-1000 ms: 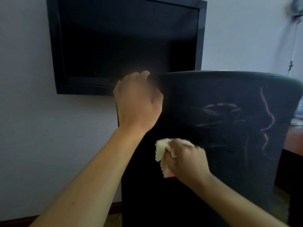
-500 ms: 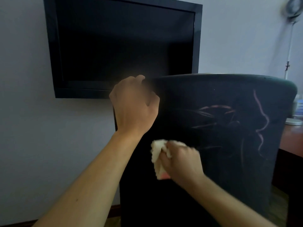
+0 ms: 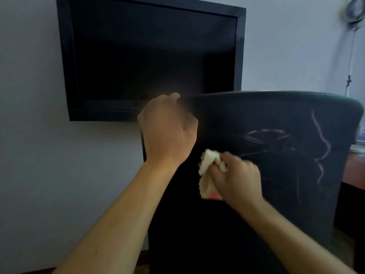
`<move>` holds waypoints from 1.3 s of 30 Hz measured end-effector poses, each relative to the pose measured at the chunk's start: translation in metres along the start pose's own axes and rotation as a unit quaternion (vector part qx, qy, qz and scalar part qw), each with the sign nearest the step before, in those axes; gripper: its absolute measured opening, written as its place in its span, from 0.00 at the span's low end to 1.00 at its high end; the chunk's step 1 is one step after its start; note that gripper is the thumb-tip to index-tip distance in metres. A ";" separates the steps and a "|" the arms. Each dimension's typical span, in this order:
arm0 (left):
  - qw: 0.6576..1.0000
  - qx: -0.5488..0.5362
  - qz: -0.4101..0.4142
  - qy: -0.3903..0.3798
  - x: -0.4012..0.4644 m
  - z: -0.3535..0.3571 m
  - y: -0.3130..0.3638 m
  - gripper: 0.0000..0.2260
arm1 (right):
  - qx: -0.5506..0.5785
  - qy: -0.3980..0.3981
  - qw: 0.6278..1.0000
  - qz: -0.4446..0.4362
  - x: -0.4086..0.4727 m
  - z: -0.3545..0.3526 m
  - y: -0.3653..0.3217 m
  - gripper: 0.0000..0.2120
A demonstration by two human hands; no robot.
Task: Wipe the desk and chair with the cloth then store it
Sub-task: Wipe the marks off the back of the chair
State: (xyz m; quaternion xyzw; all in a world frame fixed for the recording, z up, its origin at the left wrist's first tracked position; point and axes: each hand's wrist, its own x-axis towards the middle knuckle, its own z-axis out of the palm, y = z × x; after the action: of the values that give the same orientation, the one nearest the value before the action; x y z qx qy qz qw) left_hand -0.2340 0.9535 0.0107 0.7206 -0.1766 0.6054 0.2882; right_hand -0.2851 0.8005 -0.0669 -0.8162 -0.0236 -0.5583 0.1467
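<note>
Wadding cloth (image 3: 209, 171) inside right hand (image 3: 237, 180)

Chair (image 3: 276, 194) before wall television (image 3: 150, 56); desk (image 3: 353, 171) right, behind chair

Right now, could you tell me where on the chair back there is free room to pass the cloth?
Free: the chair back right of the right hand, across the pink marks, and the dark stretch below both hands. Crowded: the top left corner, gripped by the left hand, with the cloth just beneath it.
</note>
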 end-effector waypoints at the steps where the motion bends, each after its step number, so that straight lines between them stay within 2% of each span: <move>1: 1.000 -0.001 -0.001 0.004 -0.001 0.000 0.001 0.21 | -0.011 0.040 0.999 -0.011 0.017 -0.009 -0.007 0.11; 3: 1.000 0.001 0.004 0.014 -0.003 0.001 0.002 0.21 | 0.007 0.092 0.996 -0.020 0.055 -0.025 -0.019 0.12; 6: 1.000 0.001 0.005 0.016 -0.003 0.005 0.001 0.21 | 0.004 0.106 0.994 -0.023 0.079 -0.034 -0.033 0.20; 9: 1.000 0.009 -0.006 0.014 -0.001 0.005 0.002 0.21 | -0.028 0.045 0.997 -0.051 0.036 -0.008 -0.015 0.11; 12: 1.000 0.000 -0.003 0.001 0.002 0.001 0.005 0.21 | -0.046 -0.046 0.993 -0.099 -0.024 0.011 0.006 0.09; 14: 1.000 0.003 -0.001 -0.001 0.005 -0.003 0.012 0.19 | -0.063 -0.020 0.992 -0.109 -0.013 0.005 0.011 0.09; 15: 1.000 0.004 0.010 -0.003 0.007 -0.004 0.018 0.19 | -0.078 0.020 0.991 -0.106 0.002 -0.004 0.012 0.10; 17: 0.998 0.004 0.062 -0.010 0.010 0.000 0.040 0.18 | -0.078 0.104 0.987 -0.090 0.048 -0.033 0.014 0.11; 19: 0.994 -0.005 0.105 -0.031 0.010 0.005 0.059 0.19 | -0.055 0.128 0.987 -0.077 0.079 -0.055 0.010 0.15; 23: 0.991 -0.060 0.109 -0.053 0.020 0.023 0.087 0.20 | -0.057 0.083 0.994 -0.041 0.048 -0.033 0.027 0.13; 27: 0.992 -0.059 0.106 -0.027 0.016 0.029 0.090 0.17 | -0.066 0.026 0.994 -0.088 -0.020 -0.010 0.050 0.10; 30: 0.993 -0.084 0.087 -0.013 0.013 0.028 0.093 0.17 | -0.091 0.065 0.988 -0.111 0.012 -0.037 0.048 0.11; 33: 0.992 -0.091 0.083 -0.003 0.014 0.029 0.092 0.17 | -0.025 0.143 0.989 -0.036 0.082 -0.071 0.034 0.16; 36: 0.991 -0.115 0.070 0.002 0.017 0.032 0.092 0.17 | -0.034 0.131 0.989 -0.056 0.080 -0.062 0.030 0.16; 39: 0.990 -0.127 0.059 0.008 0.017 0.033 0.093 0.16 | -0.056 0.083 0.989 -0.106 0.006 -0.021 0.051 0.10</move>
State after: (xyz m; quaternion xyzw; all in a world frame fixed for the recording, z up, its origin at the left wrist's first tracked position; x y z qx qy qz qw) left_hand -0.2609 0.8623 0.0426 0.6615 -0.2920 0.6000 0.3422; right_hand -0.2915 0.7458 -0.0649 -0.7668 -0.0664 -0.6371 0.0416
